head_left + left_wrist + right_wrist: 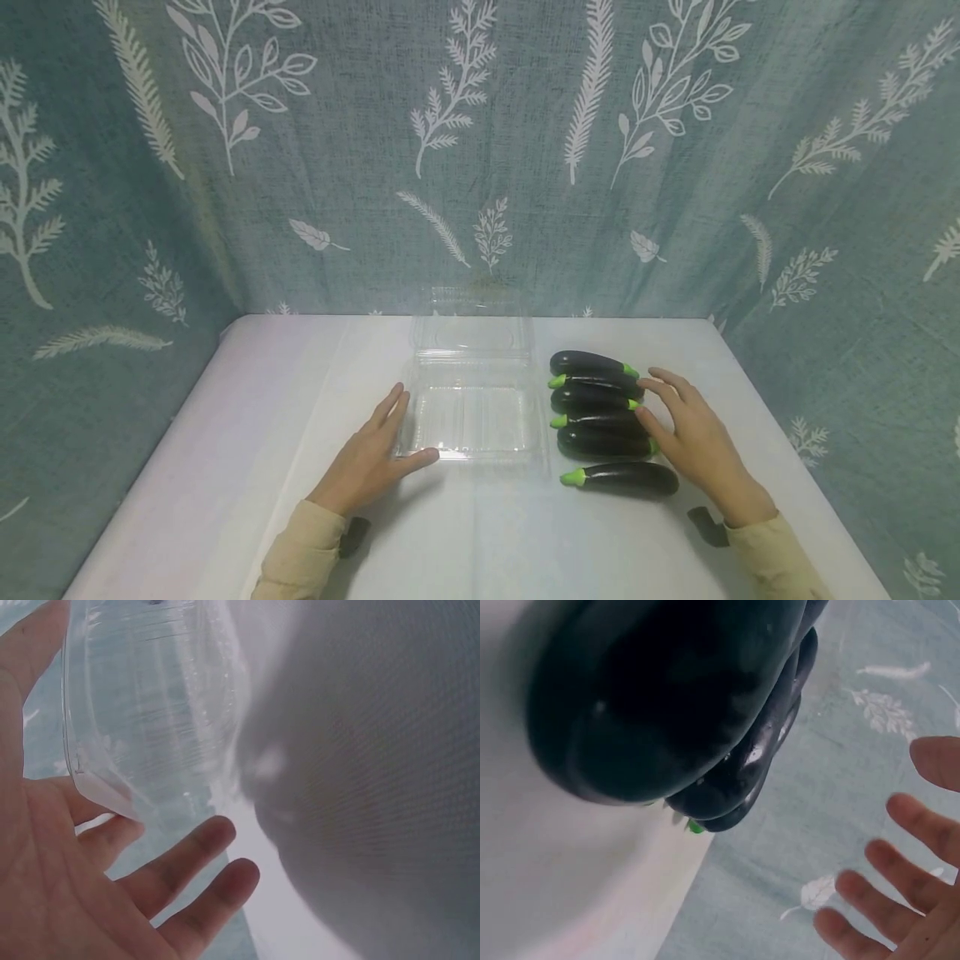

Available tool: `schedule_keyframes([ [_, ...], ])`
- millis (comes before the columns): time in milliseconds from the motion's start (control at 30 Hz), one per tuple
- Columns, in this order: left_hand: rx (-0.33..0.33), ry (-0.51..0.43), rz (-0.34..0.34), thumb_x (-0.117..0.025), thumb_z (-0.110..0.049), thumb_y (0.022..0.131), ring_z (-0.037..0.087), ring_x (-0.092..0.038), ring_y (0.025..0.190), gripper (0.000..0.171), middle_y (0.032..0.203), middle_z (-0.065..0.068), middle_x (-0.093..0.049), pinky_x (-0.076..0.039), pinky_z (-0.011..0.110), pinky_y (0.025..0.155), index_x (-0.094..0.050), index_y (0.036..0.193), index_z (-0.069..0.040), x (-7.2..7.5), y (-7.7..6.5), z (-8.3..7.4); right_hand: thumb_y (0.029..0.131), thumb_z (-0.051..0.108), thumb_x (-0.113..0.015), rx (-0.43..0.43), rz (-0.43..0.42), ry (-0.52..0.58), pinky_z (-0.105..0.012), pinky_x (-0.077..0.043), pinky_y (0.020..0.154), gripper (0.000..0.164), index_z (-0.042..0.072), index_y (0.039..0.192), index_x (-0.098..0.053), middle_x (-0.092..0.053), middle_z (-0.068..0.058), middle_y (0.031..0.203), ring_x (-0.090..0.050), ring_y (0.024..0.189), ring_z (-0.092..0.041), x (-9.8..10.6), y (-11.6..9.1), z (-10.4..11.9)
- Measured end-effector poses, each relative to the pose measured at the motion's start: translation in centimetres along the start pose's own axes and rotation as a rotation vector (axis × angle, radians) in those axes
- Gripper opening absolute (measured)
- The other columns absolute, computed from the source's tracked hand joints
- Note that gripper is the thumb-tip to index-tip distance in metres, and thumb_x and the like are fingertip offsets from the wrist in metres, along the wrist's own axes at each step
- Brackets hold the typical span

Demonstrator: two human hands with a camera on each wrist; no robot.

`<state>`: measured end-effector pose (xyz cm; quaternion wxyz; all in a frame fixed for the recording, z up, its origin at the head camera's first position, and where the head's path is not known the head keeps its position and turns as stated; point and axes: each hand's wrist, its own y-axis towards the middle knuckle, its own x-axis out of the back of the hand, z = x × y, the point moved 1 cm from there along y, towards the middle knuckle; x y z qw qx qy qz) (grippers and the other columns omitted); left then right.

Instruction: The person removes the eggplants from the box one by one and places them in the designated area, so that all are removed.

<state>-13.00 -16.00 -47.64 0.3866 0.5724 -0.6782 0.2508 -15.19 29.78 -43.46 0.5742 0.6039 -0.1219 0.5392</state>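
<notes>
A clear plastic clamshell container (472, 417) lies opened on the table, its lid (472, 333) tipped toward the back. At its left front corner is my left hand (367, 462), fingers spread along the side and thumb by the front rim. The left wrist view shows the container wall (142, 712) between thumb and fingers, without a curled grip. To the right, several dark eggplants (606, 442) with green stems form a column. One eggplant (630, 478) lies slightly apart at the front. My right hand (697, 437) hovers by their right ends, fingers loosely extended, holding nothing.
A white-covered table (480, 533) bears everything. Behind it and at both sides hangs a green-blue curtain (360, 208) with white leaf prints. The lid's far edge comes close to the back curtain.
</notes>
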Motion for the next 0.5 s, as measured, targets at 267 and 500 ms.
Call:
schedule_keyframes([
  [267,-0.032,0.053,-0.018,-0.059,-0.074,0.087,0.044,-0.042,0.14,0.107,0.169,0.007,-0.014,-0.037,0.059,0.112,-0.025,0.161,-0.005,0.1,-0.1,-0.4,0.09,0.014,-0.074,0.017,-0.074,0.008,-0.064,-0.031,0.113,0.054,-0.001,0.138,-0.056,-0.041,-0.03,0.151,-0.036,0.138,-0.054,-0.7,0.7,-0.5],
  [500,-0.109,0.181,-0.125,-0.062,-0.065,0.092,0.05,-0.043,0.136,0.096,0.164,0.02,-0.025,-0.039,0.062,0.109,-0.035,0.155,0.002,1.3,0.1,-1.3,0.093,0.019,-0.072,-0.012,-0.065,-0.006,-0.072,-0.026,0.111,0.054,-0.001,0.14,-0.054,-0.037,-0.033,0.153,-0.03,0.14,-0.057,-0.9,0.7,-0.8],
])
